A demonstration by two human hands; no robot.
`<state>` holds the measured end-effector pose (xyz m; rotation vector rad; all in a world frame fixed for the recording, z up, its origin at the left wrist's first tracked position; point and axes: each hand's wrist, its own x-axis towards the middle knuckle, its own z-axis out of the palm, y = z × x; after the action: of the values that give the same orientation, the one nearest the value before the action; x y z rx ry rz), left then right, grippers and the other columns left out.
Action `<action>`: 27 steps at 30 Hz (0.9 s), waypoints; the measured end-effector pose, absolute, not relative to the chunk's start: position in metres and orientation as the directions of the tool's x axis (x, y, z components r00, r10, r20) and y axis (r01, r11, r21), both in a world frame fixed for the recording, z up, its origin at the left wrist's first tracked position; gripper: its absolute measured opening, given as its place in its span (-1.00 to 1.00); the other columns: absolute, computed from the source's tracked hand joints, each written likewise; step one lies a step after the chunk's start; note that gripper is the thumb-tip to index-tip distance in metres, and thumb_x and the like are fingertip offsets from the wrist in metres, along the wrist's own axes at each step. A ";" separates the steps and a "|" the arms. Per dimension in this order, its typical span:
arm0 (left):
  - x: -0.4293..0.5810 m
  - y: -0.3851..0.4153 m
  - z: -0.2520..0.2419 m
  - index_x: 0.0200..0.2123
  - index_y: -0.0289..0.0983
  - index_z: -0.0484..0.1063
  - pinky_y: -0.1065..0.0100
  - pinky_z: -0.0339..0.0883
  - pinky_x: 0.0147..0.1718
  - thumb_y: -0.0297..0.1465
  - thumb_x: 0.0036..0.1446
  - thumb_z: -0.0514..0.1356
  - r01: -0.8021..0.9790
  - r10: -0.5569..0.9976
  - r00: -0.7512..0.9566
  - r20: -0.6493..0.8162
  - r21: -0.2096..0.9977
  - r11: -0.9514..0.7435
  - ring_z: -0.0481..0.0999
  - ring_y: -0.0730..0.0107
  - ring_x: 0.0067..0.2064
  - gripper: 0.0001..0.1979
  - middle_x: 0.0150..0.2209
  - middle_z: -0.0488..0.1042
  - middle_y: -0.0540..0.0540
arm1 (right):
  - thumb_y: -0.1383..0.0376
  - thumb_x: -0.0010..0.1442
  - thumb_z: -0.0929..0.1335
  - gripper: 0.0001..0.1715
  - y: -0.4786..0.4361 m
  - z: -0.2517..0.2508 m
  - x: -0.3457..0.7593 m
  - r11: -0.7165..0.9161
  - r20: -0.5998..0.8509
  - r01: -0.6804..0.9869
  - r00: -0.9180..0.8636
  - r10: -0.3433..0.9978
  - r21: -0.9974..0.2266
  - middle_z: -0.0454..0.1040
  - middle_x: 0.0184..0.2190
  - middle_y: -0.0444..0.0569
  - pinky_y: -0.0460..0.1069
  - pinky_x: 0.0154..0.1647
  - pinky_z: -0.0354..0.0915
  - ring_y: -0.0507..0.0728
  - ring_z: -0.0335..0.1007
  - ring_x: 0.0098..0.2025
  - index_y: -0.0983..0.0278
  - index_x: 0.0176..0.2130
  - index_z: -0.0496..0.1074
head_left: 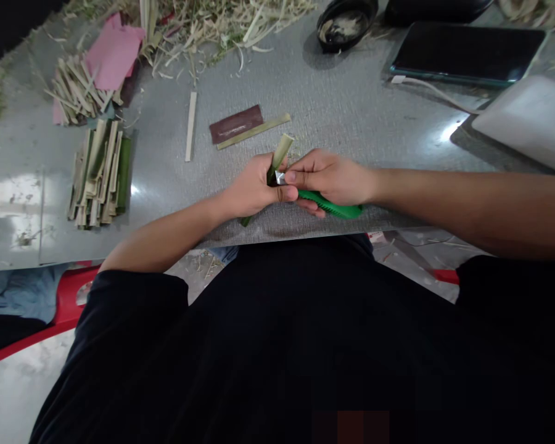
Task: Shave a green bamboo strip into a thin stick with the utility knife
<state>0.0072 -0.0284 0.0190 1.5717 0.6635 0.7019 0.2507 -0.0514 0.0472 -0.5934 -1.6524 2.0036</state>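
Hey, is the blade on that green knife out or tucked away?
Out: its silver blade shows beyond the right hand, next to the strip held by the left hand.

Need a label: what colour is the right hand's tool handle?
The handle is green, clearest in head view.

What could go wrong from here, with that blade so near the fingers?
The blade of the green-handled tool in the right hand sits very close to the thumb of the left hand; a slip might nick it.

The green strip is narrow, so it could twist in the grip.

The pile of strips lies near the left forearm, which might knock it.
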 end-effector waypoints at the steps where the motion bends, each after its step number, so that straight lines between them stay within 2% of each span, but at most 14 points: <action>1: 0.008 -0.029 0.019 -0.37 -0.10 0.30 0.21 0.23 -0.38 0.56 -0.12 0.74 0.018 0.756 0.651 0.062 0.995 -0.097 0.31 0.34 -0.36 0.01 -0.42 0.19 0.12 | -0.13 0.91 0.49 -0.24 -0.052 0.048 0.250 -0.142 -0.004 -0.110 -0.777 0.629 -0.984 0.48 -0.57 -0.20 -0.10 -0.54 0.40 0.00 0.42 -0.62 0.21 -0.29 0.48; 3: 0.010 -0.031 0.019 -0.35 -0.11 0.35 0.23 0.31 -0.35 0.60 0.01 0.65 -0.001 0.750 0.659 0.060 0.997 -0.079 0.37 0.33 -0.37 -0.03 -0.47 0.21 0.13 | -0.17 0.89 0.50 -0.23 -0.053 0.049 0.249 -0.115 0.034 -0.148 -0.745 0.667 -0.982 0.49 -0.57 -0.20 -0.10 -0.56 0.40 0.00 0.42 -0.64 0.19 -0.30 0.46; 5: 0.010 -0.031 0.020 -0.34 -0.11 0.35 0.24 0.35 -0.32 0.60 0.06 0.63 -0.016 0.739 0.670 0.064 0.997 -0.072 0.38 0.34 -0.38 -0.04 -0.49 0.17 0.16 | -0.15 0.90 0.49 -0.22 -0.052 0.049 0.248 -0.113 0.024 -0.136 -0.737 0.675 -0.984 0.49 -0.56 -0.19 -0.10 -0.58 0.39 0.00 0.41 -0.64 0.19 -0.32 0.45; 11: 0.006 -0.029 0.019 -0.36 -0.11 0.26 0.23 0.19 -0.39 0.52 -0.21 0.78 0.002 0.761 0.643 0.088 0.993 -0.117 0.27 0.38 -0.36 0.05 -0.41 0.18 0.13 | -0.07 0.95 0.44 -0.19 -0.049 0.048 0.249 -0.165 -0.063 -0.042 -0.811 0.582 -0.986 0.46 -0.57 -0.18 -0.11 -0.55 0.38 -0.01 0.43 -0.62 0.23 -0.35 0.48; 17: 0.009 -0.031 0.021 -0.34 -0.14 0.43 0.24 0.34 -0.36 0.63 -0.04 0.64 0.015 0.761 0.645 0.070 0.994 -0.104 0.42 0.34 -0.36 -0.02 -0.46 0.30 0.09 | -0.02 0.94 0.47 -0.24 -0.051 0.052 0.248 -0.145 -0.017 -0.110 -0.738 0.674 -0.983 0.48 -0.57 -0.17 -0.12 -0.56 0.39 -0.01 0.42 -0.63 0.22 -0.34 0.47; 23: 0.008 -0.030 0.022 -0.36 -0.11 0.27 0.24 0.30 -0.36 0.52 -0.18 0.78 0.010 0.759 0.648 0.065 0.996 -0.093 0.38 0.33 -0.34 0.03 -0.43 0.19 0.13 | 0.19 0.98 0.39 -0.26 -0.049 0.055 0.251 -0.214 -0.104 -0.028 -0.809 0.579 -0.976 0.46 -0.56 -0.16 -0.11 -0.53 0.42 0.00 0.44 -0.62 0.23 -0.35 0.49; 27: 0.008 -0.031 0.023 -0.36 -0.12 0.33 0.23 0.28 -0.37 0.58 -0.08 0.70 0.017 0.757 0.650 0.060 0.995 -0.094 0.38 0.33 -0.34 0.00 -0.43 0.27 0.09 | 0.05 0.98 0.42 -0.28 -0.050 0.051 0.251 -0.195 -0.068 -0.071 -0.777 0.626 -0.978 0.48 -0.53 -0.18 -0.13 -0.51 0.44 -0.01 0.44 -0.60 0.23 -0.29 0.47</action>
<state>0.0079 -0.0312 0.0233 1.5571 0.6636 0.7022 0.2505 -0.0497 0.0505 -0.6463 -1.6139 2.0182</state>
